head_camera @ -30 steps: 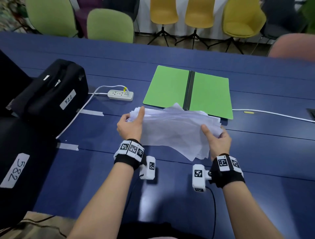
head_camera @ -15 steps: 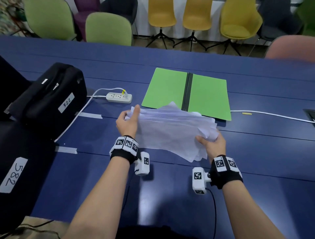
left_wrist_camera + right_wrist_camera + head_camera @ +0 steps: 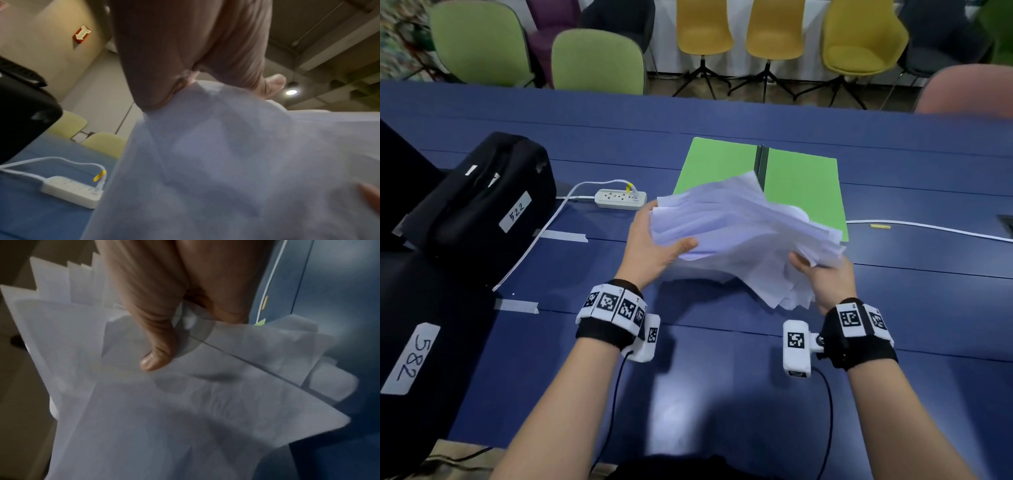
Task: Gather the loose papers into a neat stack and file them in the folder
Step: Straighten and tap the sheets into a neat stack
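Fingers of the left hand (image 3: 654,240) curl under the left edge of the loose papers (image 3: 739,233), with the thumb pressed on top, so the sheaf is pinched from that side. Opposite, the right hand (image 3: 825,277) pinches the right corner the same way; the right wrist view shows its thumb (image 3: 158,356) flat on the top sheet and the sheets fanned out beyond it. Between the two grips the papers hang clear of the blue table (image 3: 722,394), uneven and splayed, not yet squared.

Such a sheaf is probably light and limp: it would sag between the hands, and single sheets could slide free of a loose pinch. Opposite edges look like the soundest hold, gripped loosely enough that an edge tapped on the table lets the sheets settle flush.

Just past the fingertips lies the open green folder (image 3: 801,185), flat on the table. Left of the left hand sit a white power strip (image 3: 619,199) and, further off, a black bag (image 3: 482,192). Green and yellow chairs (image 3: 705,31) stand beyond the far edge.
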